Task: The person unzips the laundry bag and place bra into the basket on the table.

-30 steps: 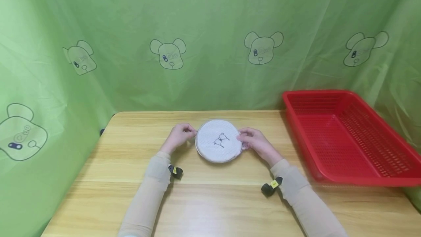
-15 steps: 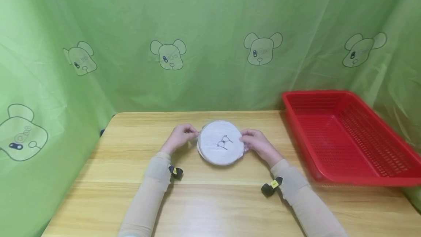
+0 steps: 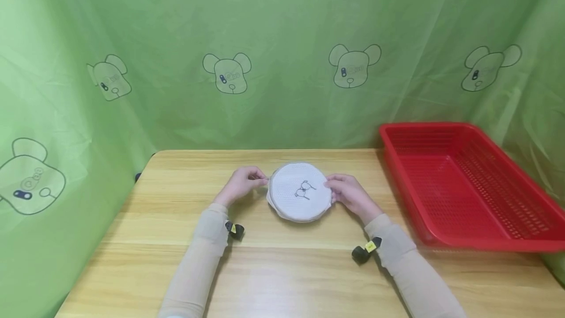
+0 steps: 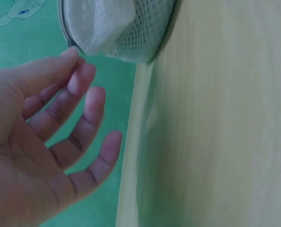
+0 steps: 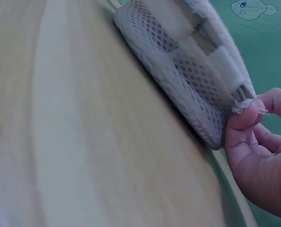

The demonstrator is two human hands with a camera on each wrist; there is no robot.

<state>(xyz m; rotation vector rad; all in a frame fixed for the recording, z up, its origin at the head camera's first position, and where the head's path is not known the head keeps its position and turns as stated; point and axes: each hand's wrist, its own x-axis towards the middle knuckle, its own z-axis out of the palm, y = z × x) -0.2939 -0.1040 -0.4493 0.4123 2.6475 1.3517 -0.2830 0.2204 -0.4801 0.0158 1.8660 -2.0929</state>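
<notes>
A round white mesh laundry bag [image 3: 300,191] with a bra drawing on its lid lies on the table between both hands. My left hand [image 3: 242,184] is at its left edge. In the left wrist view, thumb and index finger of that hand [image 4: 50,113] pinch at the zipper [image 4: 64,28] along the rim, and the other fingers are spread loosely. My right hand [image 3: 348,191] pinches the right edge of the bag. In the right wrist view, thumb and finger [image 5: 246,118] grip a frayed bit of fabric by the rim; the mesh side [image 5: 178,71] partly gapes below the lid.
A red plastic basket [image 3: 417,200] with slatted sides stands at the right of the wooden table [image 3: 273,269]. A green curtain [image 3: 287,97] printed with bear heads surrounds the back and sides. Each wrist wears a small black camera [image 3: 362,254].
The laundry bag has shifted a little to the right, and its lid has turned slightly. Both hands stay at its edges, having moved only slightly to the right.
</notes>
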